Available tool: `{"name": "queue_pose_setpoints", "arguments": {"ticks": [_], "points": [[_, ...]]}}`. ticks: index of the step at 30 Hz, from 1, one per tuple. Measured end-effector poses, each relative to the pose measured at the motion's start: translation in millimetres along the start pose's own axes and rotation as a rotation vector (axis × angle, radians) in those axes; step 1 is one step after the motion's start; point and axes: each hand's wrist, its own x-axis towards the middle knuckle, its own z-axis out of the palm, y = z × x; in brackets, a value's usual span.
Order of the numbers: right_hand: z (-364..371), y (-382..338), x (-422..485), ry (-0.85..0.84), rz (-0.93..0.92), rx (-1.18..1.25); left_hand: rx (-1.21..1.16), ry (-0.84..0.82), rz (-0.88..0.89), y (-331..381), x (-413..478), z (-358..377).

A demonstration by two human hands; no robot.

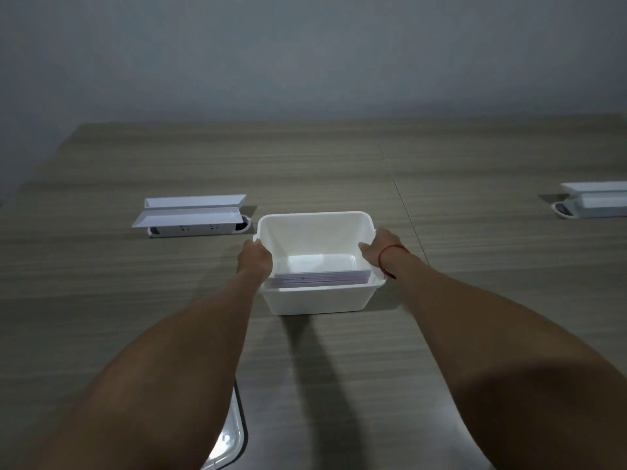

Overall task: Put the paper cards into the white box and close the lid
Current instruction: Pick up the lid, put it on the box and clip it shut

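The white box (319, 300) stands open on the wooden table, just ahead of me at the centre. Paper cards (319, 279) stand in a stack inside it, leaning against the near wall. My left hand (255, 258) grips the box's left rim. My right hand (380, 250), with a red string around its wrist, grips the right rim. A clear plastic lid (228, 435) lies at the near table edge, partly hidden under my left forearm.
A raised white socket unit (191, 215) with open flaps sits on the table to the left of the box. A second one (593, 200) is at the far right edge. A grey wall stands behind the table.
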Motion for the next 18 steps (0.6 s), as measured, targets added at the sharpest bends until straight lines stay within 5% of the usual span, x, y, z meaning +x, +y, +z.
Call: {"name": "queue_pose_setpoints", "arguments": {"ticks": [10, 18], "points": [[-3.9, -16.8, -8.4, 0.029, 0.052, -0.056, -0.016, -0.118, 0.015, -0.9, -6.8, -12.2], [30.8, -115.3, -58.4, -0.064, -0.281, 0.018, 0.009, -0.004, -0.079, -54.1, -13.9, -96.6]]}}
